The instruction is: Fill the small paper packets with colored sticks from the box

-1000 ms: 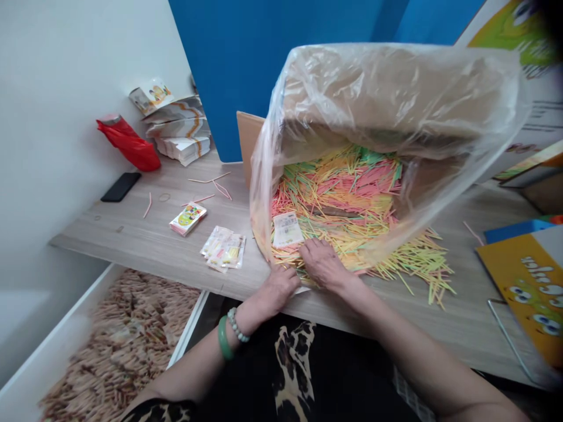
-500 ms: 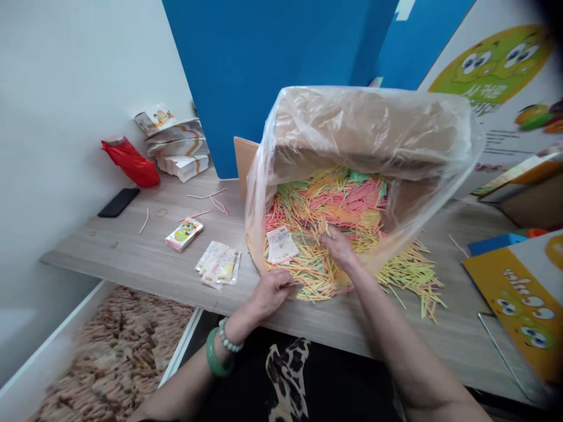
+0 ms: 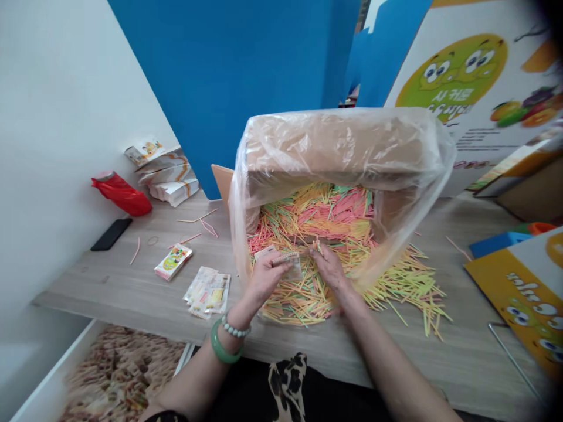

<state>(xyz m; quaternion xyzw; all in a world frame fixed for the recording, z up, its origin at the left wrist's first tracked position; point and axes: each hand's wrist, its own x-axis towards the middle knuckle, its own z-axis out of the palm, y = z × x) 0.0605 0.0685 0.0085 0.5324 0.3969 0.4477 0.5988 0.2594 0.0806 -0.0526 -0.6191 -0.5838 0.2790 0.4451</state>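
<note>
My left hand (image 3: pixel 265 279) pinches a small clear printed packet (image 3: pixel 294 267) over the front of the pile. Close by on the right, my right hand (image 3: pixel 331 268) is closed on a small bunch of thin coloured sticks (image 3: pixel 317 246), their tips pointing up. Yellow, pink, orange and green loose sticks (image 3: pixel 294 303) lie beneath both hands. They spill from a cardboard box (image 3: pixel 334 143) tipped towards me and lined with a clear plastic bag (image 3: pixel 240 217). Another packet (image 3: pixel 264 252) lies on the sticks, partly hidden by my left hand.
On the table's left are several flat packets (image 3: pixel 206 291), a small printed box (image 3: pixel 173 261), a black phone (image 3: pixel 111 234), a red pouch (image 3: pixel 122 194) and stacked cartons (image 3: pixel 169 176). Below stands a bin (image 3: pixel 118 375) full of filled packets. Printed yellow board (image 3: pixel 523 293) stands right.
My left hand has lifted from the table edge onto the pile and now holds a packet. My right hand still grips its sticks, now nearer the left. The camera view has shifted.
</note>
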